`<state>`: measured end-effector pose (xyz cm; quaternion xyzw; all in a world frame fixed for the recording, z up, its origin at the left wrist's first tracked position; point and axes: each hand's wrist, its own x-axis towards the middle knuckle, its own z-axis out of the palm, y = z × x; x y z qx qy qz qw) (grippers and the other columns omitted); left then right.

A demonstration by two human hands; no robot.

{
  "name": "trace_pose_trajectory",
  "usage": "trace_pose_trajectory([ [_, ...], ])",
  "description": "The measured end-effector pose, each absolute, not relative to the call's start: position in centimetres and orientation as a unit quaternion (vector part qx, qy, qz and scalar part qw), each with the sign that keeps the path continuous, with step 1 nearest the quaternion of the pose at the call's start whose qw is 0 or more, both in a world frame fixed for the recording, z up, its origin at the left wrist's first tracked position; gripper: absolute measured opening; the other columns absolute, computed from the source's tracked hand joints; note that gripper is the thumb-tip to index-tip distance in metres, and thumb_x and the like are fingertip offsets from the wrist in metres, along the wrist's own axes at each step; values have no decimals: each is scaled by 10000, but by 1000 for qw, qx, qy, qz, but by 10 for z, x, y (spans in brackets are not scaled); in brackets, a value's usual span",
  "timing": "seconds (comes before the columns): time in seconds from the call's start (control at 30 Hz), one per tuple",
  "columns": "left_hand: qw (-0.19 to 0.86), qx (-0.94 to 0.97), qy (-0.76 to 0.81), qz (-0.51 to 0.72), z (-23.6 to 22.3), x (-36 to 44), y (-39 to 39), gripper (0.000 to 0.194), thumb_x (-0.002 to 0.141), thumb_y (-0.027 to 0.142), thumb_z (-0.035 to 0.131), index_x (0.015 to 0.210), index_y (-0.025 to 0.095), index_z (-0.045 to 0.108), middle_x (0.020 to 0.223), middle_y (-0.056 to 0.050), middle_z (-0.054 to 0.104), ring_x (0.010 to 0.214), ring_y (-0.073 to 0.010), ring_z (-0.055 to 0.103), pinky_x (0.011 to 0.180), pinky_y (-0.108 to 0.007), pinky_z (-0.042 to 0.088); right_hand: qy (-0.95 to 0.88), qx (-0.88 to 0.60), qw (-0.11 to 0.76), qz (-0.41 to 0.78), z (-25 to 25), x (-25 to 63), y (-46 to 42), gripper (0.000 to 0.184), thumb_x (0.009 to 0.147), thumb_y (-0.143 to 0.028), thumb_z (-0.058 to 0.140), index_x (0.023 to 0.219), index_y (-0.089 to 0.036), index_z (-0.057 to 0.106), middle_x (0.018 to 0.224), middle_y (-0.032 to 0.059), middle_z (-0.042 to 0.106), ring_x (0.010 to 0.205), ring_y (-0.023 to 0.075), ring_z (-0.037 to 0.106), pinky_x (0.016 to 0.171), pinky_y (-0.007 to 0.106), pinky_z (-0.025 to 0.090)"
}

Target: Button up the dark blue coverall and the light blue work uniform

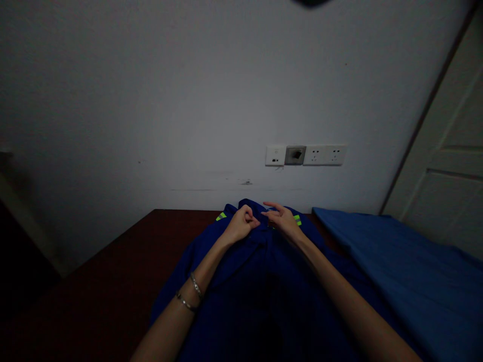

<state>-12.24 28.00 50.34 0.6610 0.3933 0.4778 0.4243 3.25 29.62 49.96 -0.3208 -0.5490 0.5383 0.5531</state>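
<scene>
A dark blue work jacket (234, 281) with yellow-green and grey reflective strips lies spread out, its collar end toward the wall. Over the left side of the collar, my left hand (243, 223) is curled with thumb and fingertips together; whatever they may hold is too small or hidden to make out. My right hand (281, 219) is at the collar's right side, index finger stretched out and apart from the other fingers, with nothing visible in it. A small gap separates the two hands. The lower part of the jacket is lost in shadow.
The dark red-brown table (151, 251) carries the jacket and meets a pale wall (188, 100). On the right lies a lighter blue cloth (407, 266). Switches and sockets (324, 155) sit in the wall, and a panelled door (449, 151) stands at the far right.
</scene>
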Motion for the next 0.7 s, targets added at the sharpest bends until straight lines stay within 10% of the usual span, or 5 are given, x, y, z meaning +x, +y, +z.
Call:
trace_pose_trajectory([
  [0.7,181,771,401,460,500,-118,270,143,712,88,473,712,184,367,652,44,527,624,-95,494,597,-203,340,-705,-355,428,441,507,49,299,426,596,-137,637,1012,-130,545,670,4,653,638,129,606,629,257,464],
])
